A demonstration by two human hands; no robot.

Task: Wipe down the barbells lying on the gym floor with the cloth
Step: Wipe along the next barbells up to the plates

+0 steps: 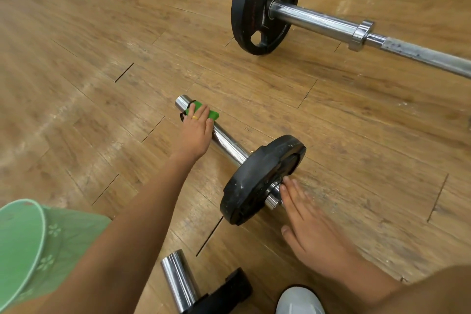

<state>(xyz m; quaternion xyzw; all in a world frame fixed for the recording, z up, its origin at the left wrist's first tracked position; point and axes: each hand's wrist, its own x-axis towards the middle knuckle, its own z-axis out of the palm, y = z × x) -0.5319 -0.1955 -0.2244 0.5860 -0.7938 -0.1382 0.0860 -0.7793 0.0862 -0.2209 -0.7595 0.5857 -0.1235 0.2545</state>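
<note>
- Far left, low: a green sleeve [38, 242], not part of the job.
- Left hand [195, 130] is on the cloth [213, 115], pressing it onto the bar [229, 146]. Fingers [201, 109] look mostly straight and laid over the top. I can't see them wrapping underneath, so it's a press rather than a grab.
- The cloth sits just short of the bar's free end, up and left of everything else on it.
- The key bit: the bar's long axis runs from that free end at upper left down to lower right, through the plate [254, 181]. So the bare chrome lies down-right of the left fingers, toward the plate. My guess is the next stroke slides along that line.
- Bottom middle there's another chrome stub [178, 280] on the floor [102, 84], untouched.
- Right hand [311, 232] is flat and open, holding nothing, with its fingertips touching the bar where it pokes out of the plate. Looks like it's steadying the bar against rolling.
- The left hand is the one at the cloth, and the right is well away from it.
- Upper right: a bigger barbell [318, 19], well apart from both hands.
</note>
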